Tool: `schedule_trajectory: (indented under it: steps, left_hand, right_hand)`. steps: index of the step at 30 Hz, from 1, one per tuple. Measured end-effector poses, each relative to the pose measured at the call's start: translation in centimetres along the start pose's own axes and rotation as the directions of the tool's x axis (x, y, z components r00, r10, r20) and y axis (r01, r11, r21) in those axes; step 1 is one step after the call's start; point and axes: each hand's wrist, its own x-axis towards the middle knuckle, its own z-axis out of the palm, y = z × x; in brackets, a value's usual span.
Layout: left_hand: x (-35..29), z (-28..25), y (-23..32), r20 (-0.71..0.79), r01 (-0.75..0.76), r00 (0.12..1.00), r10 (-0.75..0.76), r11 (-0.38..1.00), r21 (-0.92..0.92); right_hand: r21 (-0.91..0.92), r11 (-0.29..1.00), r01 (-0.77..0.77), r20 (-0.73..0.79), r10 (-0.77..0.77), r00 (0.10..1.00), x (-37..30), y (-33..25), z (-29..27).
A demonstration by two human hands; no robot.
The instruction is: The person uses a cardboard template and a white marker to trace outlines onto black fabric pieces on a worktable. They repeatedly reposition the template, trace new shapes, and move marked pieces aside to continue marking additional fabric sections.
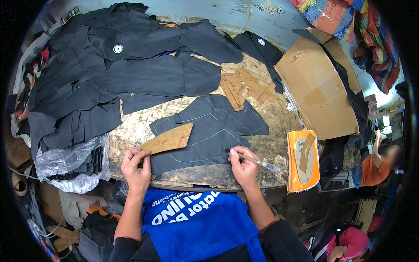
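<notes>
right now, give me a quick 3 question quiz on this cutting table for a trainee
1. True or false: the left hand holds the brown cardboard pattern piece.
2. What does the right hand grip? A) scissors B) clear pen C) tape
3. Fill in: pale traced outlines show on the ____ fabric piece lying on the chipboard table.

Key: 1 true; 2 B; 3 black

Bare board [131,133] lies open left of the template [168,139], hemmed by the black pile [74,87] and plastic bag [72,163].
</notes>
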Motion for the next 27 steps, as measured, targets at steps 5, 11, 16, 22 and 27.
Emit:
schedule_trajectory:
  steps: [5, 11, 16, 22, 27]
  left_hand:
    - [0.16, 0.10, 0.00, 0.033, 0.015, 0.999, -0.016, 0.999, 0.042]
    - [0.29, -0.03, -0.21, 0.064, 0.017, 0.998, -0.020, 0.999, 0.043]
    - [0.27, -0.03, -0.26, 0.063, 0.015, 0.998, -0.017, 0.999, 0.038]
    - [0.25, -0.02, -0.36, 0.061, 0.023, 0.998, -0.025, 0.999, 0.029]
    - [0.27, 0.03, -0.38, 0.063, 0.002, 0.998, -0.005, 0.999, 0.038]
  right_hand:
    - [-0.119, 0.983, 0.136, 0.043, -0.132, 0.990, 0.00, -0.12, -0.21]
    - [-0.139, 0.982, 0.126, 0.022, -0.124, 0.992, 0.04, -0.12, 0.16]
    - [-0.076, 0.991, 0.112, 0.018, -0.111, 0.994, 0.06, 0.06, 0.18]
    - [-0.121, 0.976, 0.180, 0.057, -0.174, 0.983, 0.13, -0.17, -0.19]
    - [0.052, 0.998, 0.029, 0.044, -0.032, 0.999, -0.02, -0.07, -0.01]
